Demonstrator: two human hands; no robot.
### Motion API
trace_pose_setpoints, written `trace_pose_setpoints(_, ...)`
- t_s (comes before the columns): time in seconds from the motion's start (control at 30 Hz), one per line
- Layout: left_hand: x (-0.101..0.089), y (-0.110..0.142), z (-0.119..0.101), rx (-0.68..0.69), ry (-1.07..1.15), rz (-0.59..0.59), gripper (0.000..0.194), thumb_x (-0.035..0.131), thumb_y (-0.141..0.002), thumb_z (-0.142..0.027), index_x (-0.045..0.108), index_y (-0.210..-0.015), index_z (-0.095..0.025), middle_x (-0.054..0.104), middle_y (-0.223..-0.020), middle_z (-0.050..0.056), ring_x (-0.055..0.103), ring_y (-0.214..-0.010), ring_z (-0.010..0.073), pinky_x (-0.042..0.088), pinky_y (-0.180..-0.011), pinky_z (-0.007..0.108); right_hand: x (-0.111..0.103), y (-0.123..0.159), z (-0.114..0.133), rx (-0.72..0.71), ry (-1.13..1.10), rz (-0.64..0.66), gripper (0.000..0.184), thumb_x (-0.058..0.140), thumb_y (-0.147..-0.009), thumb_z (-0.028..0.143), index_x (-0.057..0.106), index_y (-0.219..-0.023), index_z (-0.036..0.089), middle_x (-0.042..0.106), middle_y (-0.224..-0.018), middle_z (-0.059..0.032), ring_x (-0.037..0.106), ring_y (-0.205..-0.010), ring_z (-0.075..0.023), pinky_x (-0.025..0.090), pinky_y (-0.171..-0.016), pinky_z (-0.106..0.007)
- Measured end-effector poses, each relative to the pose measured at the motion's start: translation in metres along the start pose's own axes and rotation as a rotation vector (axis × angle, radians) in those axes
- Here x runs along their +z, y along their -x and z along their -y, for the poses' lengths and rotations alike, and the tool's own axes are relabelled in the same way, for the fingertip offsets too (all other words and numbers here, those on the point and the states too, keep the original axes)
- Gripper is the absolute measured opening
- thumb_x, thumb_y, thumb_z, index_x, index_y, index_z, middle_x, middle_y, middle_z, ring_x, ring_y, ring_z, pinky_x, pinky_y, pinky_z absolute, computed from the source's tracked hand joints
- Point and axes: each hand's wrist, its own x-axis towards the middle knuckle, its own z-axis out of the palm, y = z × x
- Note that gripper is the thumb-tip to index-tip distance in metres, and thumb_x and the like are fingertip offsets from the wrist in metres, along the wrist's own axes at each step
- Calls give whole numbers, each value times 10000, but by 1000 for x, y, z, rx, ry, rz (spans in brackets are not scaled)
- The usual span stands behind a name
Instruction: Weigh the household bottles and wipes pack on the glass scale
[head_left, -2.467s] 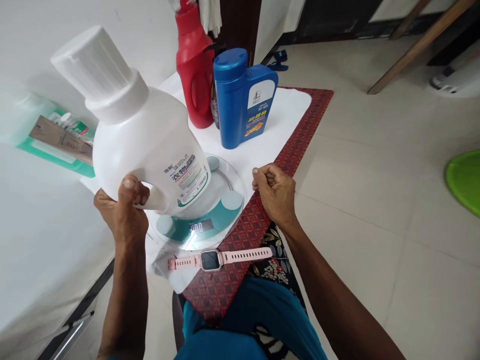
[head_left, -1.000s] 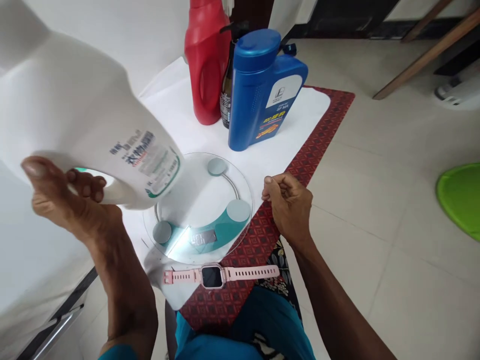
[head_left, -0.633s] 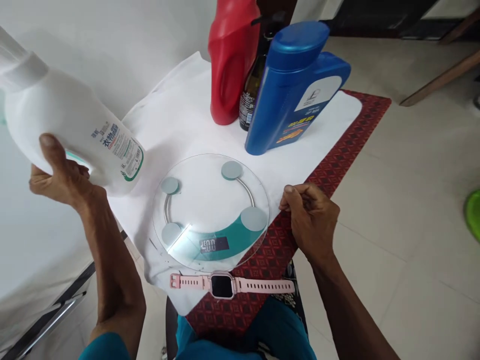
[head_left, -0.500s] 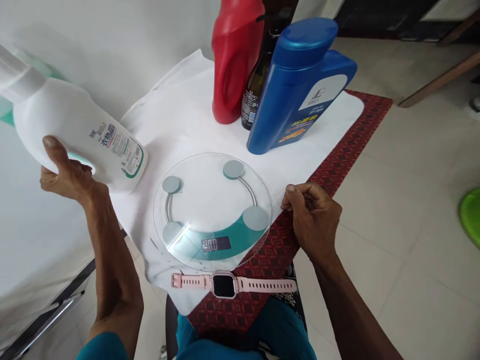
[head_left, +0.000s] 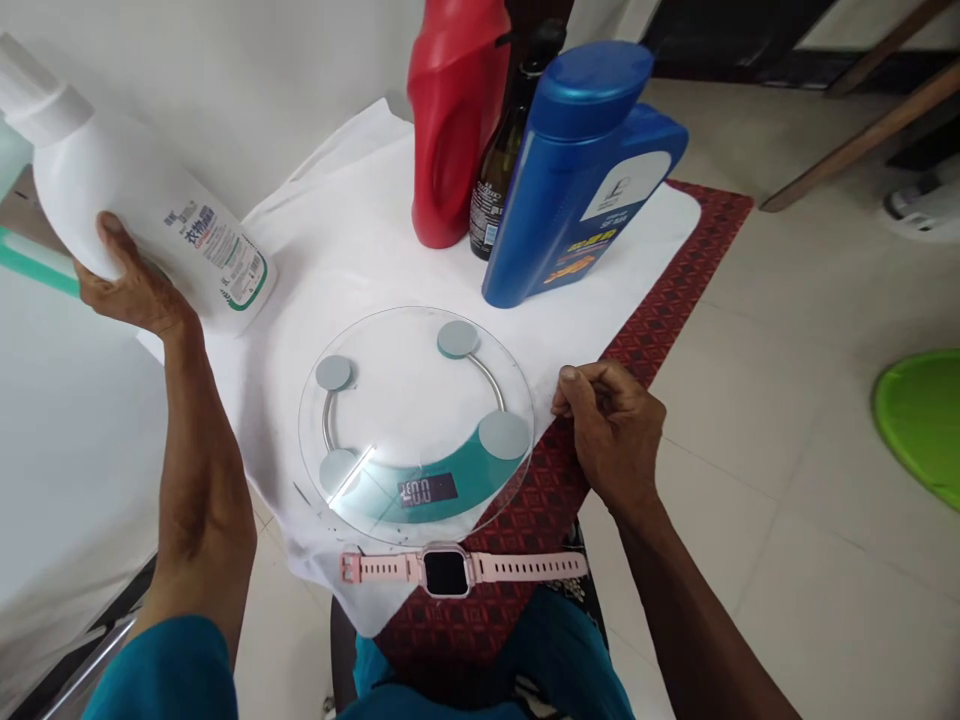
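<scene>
My left hand (head_left: 127, 285) grips the handle of a large white detergent jug (head_left: 142, 215), held tilted at the far left with its base touching or just over the white cloth (head_left: 352, 240). A round glass scale (head_left: 416, 420) lies in the middle with nothing on it, its display lit. My right hand (head_left: 611, 430) rests curled in a loose fist at the scale's right edge, on the red patterned mat (head_left: 675, 290). Behind the scale stand a red jug (head_left: 450, 110), a dark glass bottle (head_left: 502, 160) and a blue jug (head_left: 581, 170).
A pink smartwatch (head_left: 457, 568) lies flat just in front of the scale. A white surface (head_left: 67, 450) with a green item (head_left: 37, 260) is at the left. Tiled floor at the right holds a green round object (head_left: 919, 415) and wooden legs (head_left: 855, 110).
My left hand lifted the white jug off the scale and swung it left, down beside the scale. The scale is now bare. My right hand barely moved.
</scene>
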Motion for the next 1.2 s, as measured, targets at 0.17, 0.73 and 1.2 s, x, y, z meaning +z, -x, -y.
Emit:
trace_pose_setpoints(0.17, 7, -5, 16, 72, 123, 25, 66, 486, -1153, -219, 466, -1148, -157, 584, -1297, 118, 513, -1290, 196, 384, -1239, 389, 0, 0, -1, 5, -10, -1, 447, 703, -1010, 622, 610, -747, 273, 641, -654, 11, 593, -593, -172, 494, -580, -329)
trace_pose_setpoints(0.73, -26, 84, -80, 500, 110, 548, 462, 841, -913, -384, 582, -1202, -133, 638, -1181, 125, 642, -1037, 229, 494, -941, 421, -2, -1, -3, -16, -40, 10, 410, 680, -1029, 535, 613, -739, 253, 628, -646, 18, 591, -583, -160, 470, -591, -320)
trace_pose_setpoints(1.2, 79, 203, -136, 288, 186, 1145, 545, 860, -883, -641, 681, -1124, -186, 745, -1179, 106, 713, -1068, 242, 568, -889, 396, -7, -1, -2, -22, -78, 37, 367, 623, -1065, 456, 576, -763, 252, 614, -645, 37, 568, -582, -144, 434, -625, -310)
